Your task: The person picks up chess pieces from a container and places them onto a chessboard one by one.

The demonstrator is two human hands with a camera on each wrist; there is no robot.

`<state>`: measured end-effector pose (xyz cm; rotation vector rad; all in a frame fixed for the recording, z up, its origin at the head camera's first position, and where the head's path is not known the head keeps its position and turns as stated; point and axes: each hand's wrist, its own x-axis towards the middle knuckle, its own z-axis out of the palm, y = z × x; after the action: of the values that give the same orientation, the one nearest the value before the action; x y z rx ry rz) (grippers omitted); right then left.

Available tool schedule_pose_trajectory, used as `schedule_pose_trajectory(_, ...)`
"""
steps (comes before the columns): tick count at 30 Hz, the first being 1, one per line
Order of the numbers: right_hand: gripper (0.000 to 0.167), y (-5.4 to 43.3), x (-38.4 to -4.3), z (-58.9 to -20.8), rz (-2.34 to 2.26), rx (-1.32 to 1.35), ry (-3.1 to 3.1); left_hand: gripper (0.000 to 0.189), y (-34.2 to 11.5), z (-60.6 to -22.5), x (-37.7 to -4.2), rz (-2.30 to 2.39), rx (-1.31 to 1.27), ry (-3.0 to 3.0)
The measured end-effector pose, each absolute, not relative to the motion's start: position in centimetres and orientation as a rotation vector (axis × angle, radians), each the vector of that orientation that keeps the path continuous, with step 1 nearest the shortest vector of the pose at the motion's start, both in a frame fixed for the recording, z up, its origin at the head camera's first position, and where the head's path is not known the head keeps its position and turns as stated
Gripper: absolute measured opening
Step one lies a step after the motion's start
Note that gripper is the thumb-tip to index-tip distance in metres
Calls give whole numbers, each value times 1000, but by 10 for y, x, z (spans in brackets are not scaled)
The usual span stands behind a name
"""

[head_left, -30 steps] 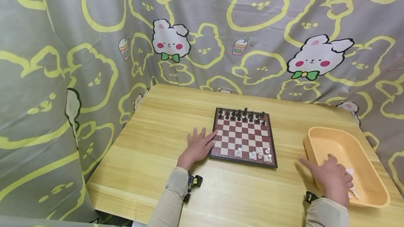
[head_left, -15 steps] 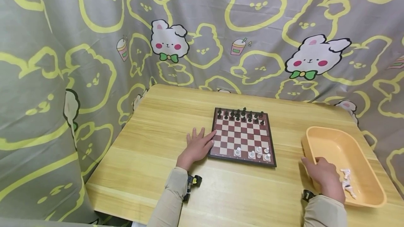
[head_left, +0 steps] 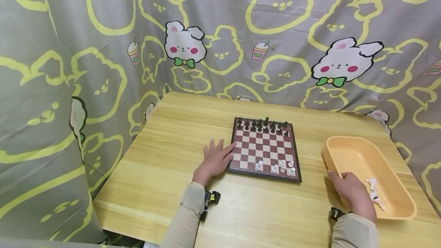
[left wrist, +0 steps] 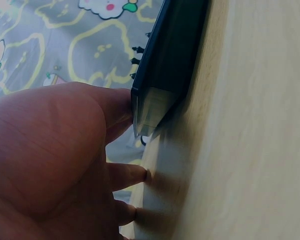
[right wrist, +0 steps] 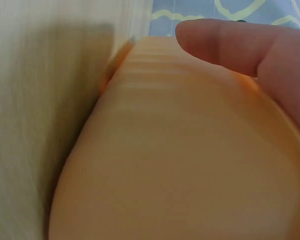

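Observation:
A magnetic-style chessboard (head_left: 250, 152) lies on the table, with rows of black chess pieces (head_left: 260, 127) along its far side. Several white chess pieces (head_left: 275, 168) stand near its front right. My left hand (head_left: 213, 163) is spread on the table at the board's left edge, a fingertip reaching onto the frame. In the left wrist view, the thumb side of that hand (left wrist: 45, 150) meets the board's corner. My right hand (head_left: 354, 193) grips the left rim of an orange plastic basin (head_left: 394, 163), thumb outside, fingers hidden behind the wall. The basin's outer wall (right wrist: 164, 160) fills the right wrist view.
More white chess pieces (head_left: 375, 194) lie inside the basin, in a small heap. A light wooden table (head_left: 172, 141) carries everything. Patterned curtain (head_left: 220, 49) hangs close along its back and left sides. Each wrist wears a strapped-on black camera (head_left: 211, 202).
My right hand has come down from above the basin onto its left rim, and the basin has slid a little to the left. My left hand and the board have stayed in place.

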<state>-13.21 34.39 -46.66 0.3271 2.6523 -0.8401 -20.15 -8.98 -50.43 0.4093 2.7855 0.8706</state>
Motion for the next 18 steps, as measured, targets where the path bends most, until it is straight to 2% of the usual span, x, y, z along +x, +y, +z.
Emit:
schedule_pose_trajectory(6, 62, 344, -132, -468, -831, 321, 2692, 51, -90, -505, -202, 858, 409, 2786)
schedule_pose_trajectory(18, 71, 343, -132, -467, -850, 345, 2677, 51, -90, -502, -200, 861, 414, 2784)
